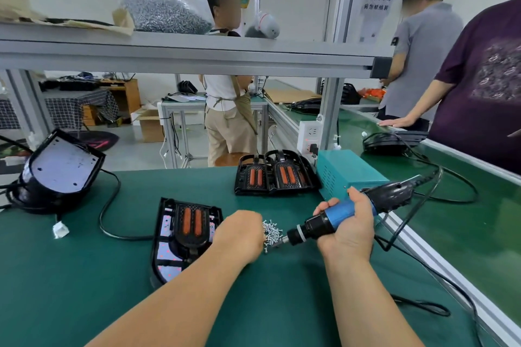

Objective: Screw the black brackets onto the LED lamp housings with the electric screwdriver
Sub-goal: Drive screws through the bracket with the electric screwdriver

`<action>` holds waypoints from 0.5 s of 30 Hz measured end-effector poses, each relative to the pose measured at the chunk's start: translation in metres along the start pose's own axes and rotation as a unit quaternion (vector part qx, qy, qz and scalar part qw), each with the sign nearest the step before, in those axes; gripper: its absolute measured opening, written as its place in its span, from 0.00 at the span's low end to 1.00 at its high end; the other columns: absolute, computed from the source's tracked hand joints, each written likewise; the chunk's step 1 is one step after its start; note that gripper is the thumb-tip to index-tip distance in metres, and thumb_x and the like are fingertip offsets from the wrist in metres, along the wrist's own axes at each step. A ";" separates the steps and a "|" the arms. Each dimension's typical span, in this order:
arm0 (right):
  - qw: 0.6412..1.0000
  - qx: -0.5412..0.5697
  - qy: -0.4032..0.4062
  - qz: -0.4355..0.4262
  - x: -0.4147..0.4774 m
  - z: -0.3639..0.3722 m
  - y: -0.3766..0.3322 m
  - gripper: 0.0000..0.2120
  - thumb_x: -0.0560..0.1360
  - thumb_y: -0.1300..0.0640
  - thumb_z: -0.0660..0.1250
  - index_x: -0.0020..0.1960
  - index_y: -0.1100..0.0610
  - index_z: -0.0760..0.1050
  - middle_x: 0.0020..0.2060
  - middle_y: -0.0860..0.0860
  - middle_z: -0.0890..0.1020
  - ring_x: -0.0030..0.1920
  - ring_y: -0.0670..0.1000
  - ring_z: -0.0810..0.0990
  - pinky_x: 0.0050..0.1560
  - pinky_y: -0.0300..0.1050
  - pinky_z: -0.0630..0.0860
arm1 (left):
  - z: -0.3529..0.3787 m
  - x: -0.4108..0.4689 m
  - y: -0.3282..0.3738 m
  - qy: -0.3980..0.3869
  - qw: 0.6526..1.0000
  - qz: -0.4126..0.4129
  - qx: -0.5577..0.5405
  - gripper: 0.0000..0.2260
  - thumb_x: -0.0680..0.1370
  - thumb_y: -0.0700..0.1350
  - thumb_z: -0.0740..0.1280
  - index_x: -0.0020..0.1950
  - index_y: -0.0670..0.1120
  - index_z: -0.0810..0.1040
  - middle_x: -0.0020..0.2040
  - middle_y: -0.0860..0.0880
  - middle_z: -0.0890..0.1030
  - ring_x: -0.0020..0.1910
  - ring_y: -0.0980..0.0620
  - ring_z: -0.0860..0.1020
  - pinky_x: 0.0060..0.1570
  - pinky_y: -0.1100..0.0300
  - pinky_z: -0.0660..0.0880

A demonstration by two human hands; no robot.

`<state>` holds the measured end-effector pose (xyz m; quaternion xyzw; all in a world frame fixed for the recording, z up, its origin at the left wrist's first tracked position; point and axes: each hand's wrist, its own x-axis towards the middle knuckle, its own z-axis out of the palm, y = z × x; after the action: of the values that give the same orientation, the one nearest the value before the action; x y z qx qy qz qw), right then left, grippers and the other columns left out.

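A black LED lamp housing [169, 236] lies flat on the green mat, with a black bracket [191, 222] with two orange strips on top of it. Just right of it sits a small pile of silver screws [272, 231]. My left hand [239, 236] is curled over the pile's left edge; its fingertips are hidden, so I cannot see whether it holds a screw. My right hand [349, 225] grips the blue and black electric screwdriver [338, 217], whose bit points left into the screws. Two more brackets [275, 175] lean together farther back.
A teal power box [346, 172] stands behind my right hand, with the screwdriver's black cable [417, 234] looping over the mat. Another lamp housing [60, 169] with cable sits at the left. A conveyor belt [465, 222] runs along the right, with people standing behind it.
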<state>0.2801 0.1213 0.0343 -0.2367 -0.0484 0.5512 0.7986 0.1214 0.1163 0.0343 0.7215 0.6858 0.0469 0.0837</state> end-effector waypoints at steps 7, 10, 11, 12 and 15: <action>1.000 0.006 -0.007 -0.002 -0.001 0.000 -0.001 0.14 0.74 0.57 0.70 0.54 0.56 0.68 0.32 0.51 0.73 0.29 0.50 0.72 0.33 0.41 0.74 | -0.015 -0.009 0.001 0.022 0.999 -0.001 -0.048 0.08 0.78 0.33 0.60 0.46 0.40 0.78 0.54 0.47 0.84 0.51 0.47 0.82 0.50 0.50 0.80; 1.000 0.013 -0.007 0.008 -0.003 0.002 -0.003 0.10 0.74 0.56 0.70 0.48 0.57 0.69 0.29 0.51 0.73 0.27 0.50 0.72 0.32 0.41 0.74 | -0.017 -0.017 0.000 0.077 0.978 -0.031 -0.191 0.10 0.82 0.41 0.62 0.41 0.40 0.76 0.46 0.46 0.84 0.42 0.46 0.82 0.48 0.50 0.80; 1.000 0.016 -0.008 0.012 -0.004 0.002 -0.004 0.09 0.74 0.56 0.69 0.46 0.57 0.69 0.29 0.51 0.73 0.26 0.50 0.72 0.31 0.40 0.74 | -0.015 -0.021 -0.001 0.090 0.951 -0.052 -0.293 0.11 0.82 0.41 0.63 0.40 0.40 0.76 0.43 0.45 0.84 0.39 0.47 0.82 0.48 0.49 0.80; 1.000 0.017 -0.009 0.014 -0.005 0.003 -0.004 0.10 0.74 0.55 0.69 0.43 0.57 0.69 0.28 0.50 0.73 0.25 0.50 0.72 0.31 0.40 0.73 | -0.012 -0.024 -0.002 0.097 0.911 -0.070 -0.394 0.11 0.82 0.41 0.64 0.40 0.40 0.76 0.40 0.45 0.83 0.37 0.50 0.81 0.48 0.48 0.80; 0.999 0.023 -0.004 0.022 -0.009 0.004 -0.003 0.11 0.74 0.54 0.69 0.41 0.57 0.68 0.28 0.50 0.73 0.25 0.50 0.72 0.33 0.41 0.72 | -0.001 -0.030 -0.005 0.082 0.806 -0.096 -0.578 0.08 0.80 0.41 0.68 0.42 0.41 0.76 0.34 0.48 0.81 0.33 0.52 0.78 0.50 0.51 0.81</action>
<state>0.2779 0.1142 0.0412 -0.2167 -0.0339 0.5709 0.7912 0.1145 0.0862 0.0355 0.4637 0.6014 0.4857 0.4327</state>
